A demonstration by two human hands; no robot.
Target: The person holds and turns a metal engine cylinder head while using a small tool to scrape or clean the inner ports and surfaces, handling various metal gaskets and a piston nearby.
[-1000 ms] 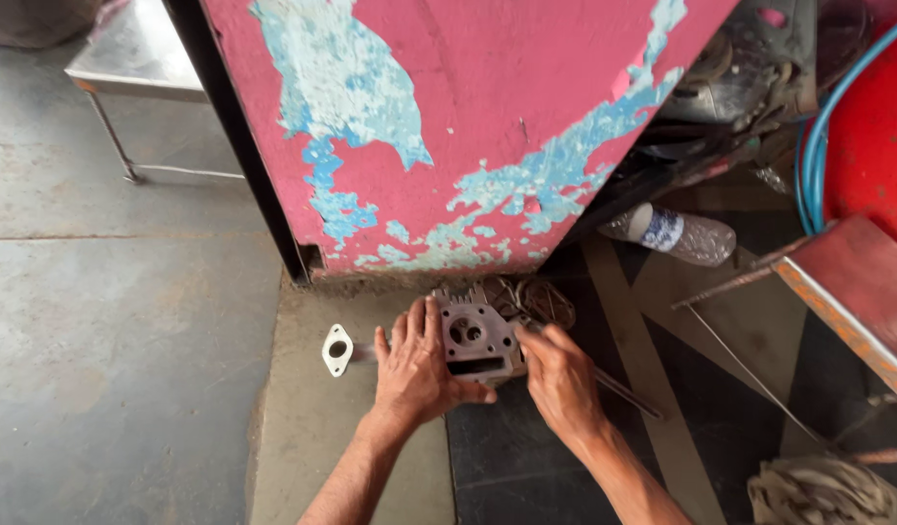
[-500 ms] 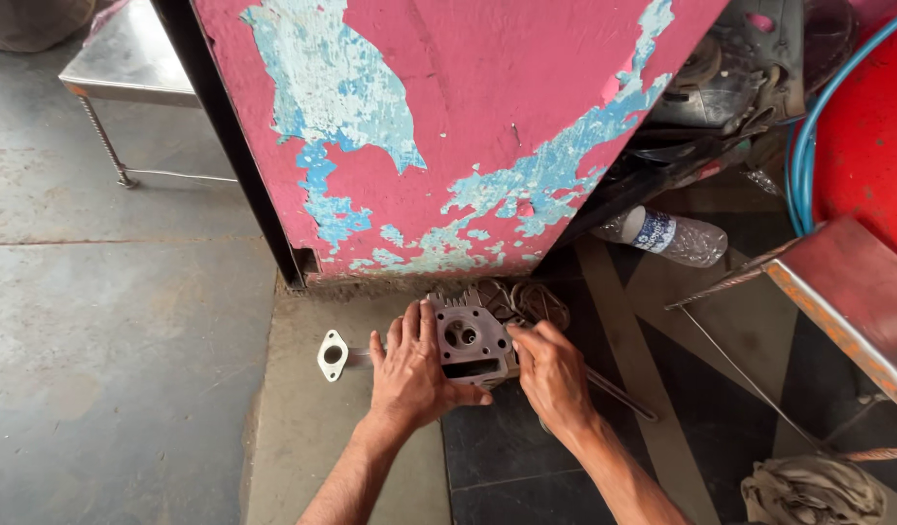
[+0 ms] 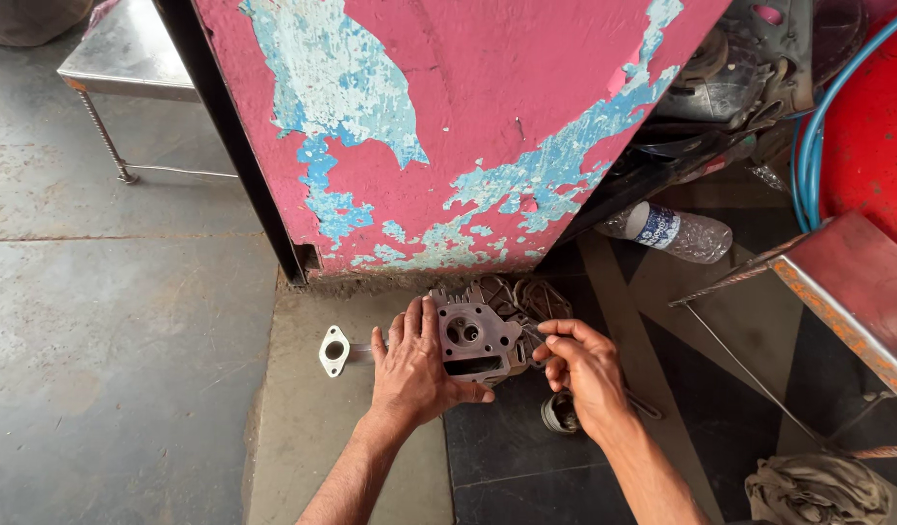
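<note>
A grey metal engine part (image 3: 477, 340) with a round bore and bolt holes lies on the floor at the foot of a pink panel. My left hand (image 3: 414, 374) grips its left side, fingers spread over the top and thumb along the lower edge. My right hand (image 3: 584, 374) is at the part's right edge, its fingers pinched on a thin metal tool (image 3: 645, 404) that runs back under the wrist. A small round metal piece (image 3: 561, 414) lies on the floor below this hand.
A pale oval flange (image 3: 334, 350) lies left of my left hand. Behind stands the pink panel with peeling blue paint (image 3: 448, 126). A plastic bottle (image 3: 672, 231), a red metal stool (image 3: 857, 292), a blue hose (image 3: 808, 146) and a rag (image 3: 818, 491) are to the right. A metal table (image 3: 127, 58) stands far left.
Both hands stay on the engine part. My right hand has drawn in slightly at the part's right edge, and the small round piece now shows below it.
</note>
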